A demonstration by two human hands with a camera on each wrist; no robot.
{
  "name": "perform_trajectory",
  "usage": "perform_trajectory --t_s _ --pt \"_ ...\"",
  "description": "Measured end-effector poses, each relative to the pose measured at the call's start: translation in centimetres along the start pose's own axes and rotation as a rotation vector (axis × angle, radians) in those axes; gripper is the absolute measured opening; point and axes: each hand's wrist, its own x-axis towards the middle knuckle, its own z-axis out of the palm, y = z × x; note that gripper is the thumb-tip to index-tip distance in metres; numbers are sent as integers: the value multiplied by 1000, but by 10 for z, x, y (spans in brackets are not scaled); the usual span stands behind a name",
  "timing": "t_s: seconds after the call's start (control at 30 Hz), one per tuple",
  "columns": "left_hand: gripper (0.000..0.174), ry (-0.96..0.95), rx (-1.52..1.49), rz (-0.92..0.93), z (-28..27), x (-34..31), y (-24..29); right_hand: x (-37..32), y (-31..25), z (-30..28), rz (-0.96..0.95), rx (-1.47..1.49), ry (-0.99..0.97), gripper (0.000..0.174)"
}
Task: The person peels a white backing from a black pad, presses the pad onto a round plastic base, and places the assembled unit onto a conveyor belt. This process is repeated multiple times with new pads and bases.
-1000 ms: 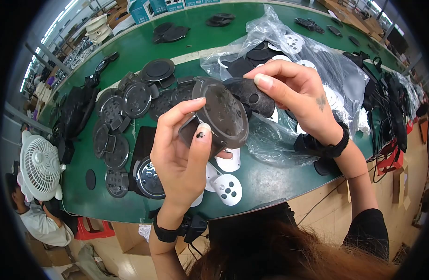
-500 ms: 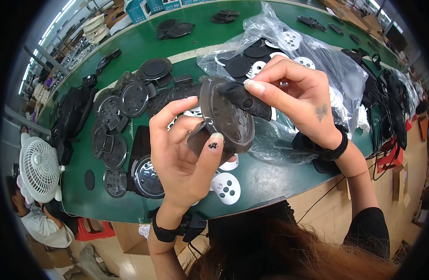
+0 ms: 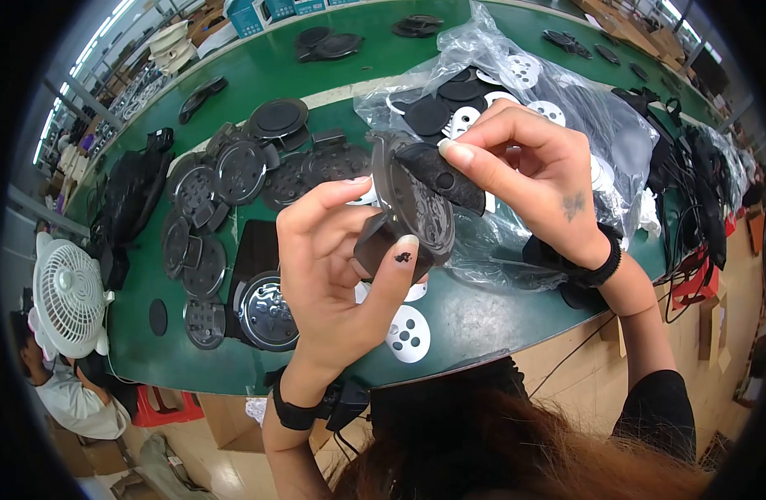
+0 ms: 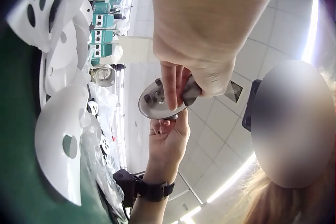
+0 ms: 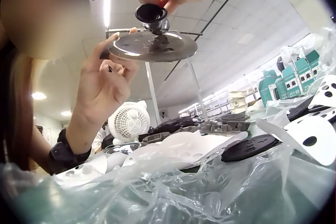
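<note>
Before the chest, my left hand (image 3: 329, 287) grips a dark translucent plastic disc (image 3: 429, 218) by the bracket at its back, thumb below and index finger near the rim. The disc stands tilted, nearly edge-on in the head view. My right hand (image 3: 541, 171) pinches a thin black pad (image 3: 456, 190) with holes between thumb and index finger. The pad bends and overlaps the disc's face. In the right wrist view the pad (image 5: 152, 14) looks curled at the disc's upper face (image 5: 152, 50). From the left wrist, small raised blocks show on the disc (image 4: 153, 98).
Similar dark discs (image 3: 241, 175) lie heaped at left on the green table (image 3: 158, 358). White pieces with holes (image 3: 409, 335) lie below the hands. A clear plastic bag (image 3: 504, 258) with white and black pieces spreads at right. A white fan (image 3: 66, 287) stands at the left edge.
The left hand has shifted slightly right and turned the disc more edge-on. The pad, earlier at the disc's right side, now overlaps its face, still pinched by the right hand.
</note>
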Motion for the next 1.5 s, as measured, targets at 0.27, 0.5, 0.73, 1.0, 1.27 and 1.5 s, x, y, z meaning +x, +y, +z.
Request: perform_trajectory --t_s 0.27,0.5,0.73,1.0,1.27,1.5 --pt "54 13 -43 -47 1 2 -1 1 0 1 -30 -32 1 12" --pt "58 31 -146 -74 3 3 -4 -6 -9 1 -36 -147 -123 33" --pt "65 28 -190 -46 1 7 -12 -6 -8 2 -234 -536 -98 68" --pt "54 28 -355 -194 -6 10 -5 9 -16 -13 420 309 -421 18" --pt "45 -187 -264 -573 -20 15 -3 22 -1 -28 530 282 -784 34" --pt "40 383 -174 -348 -24 17 -13 74 45 -23 511 438 -627 38"
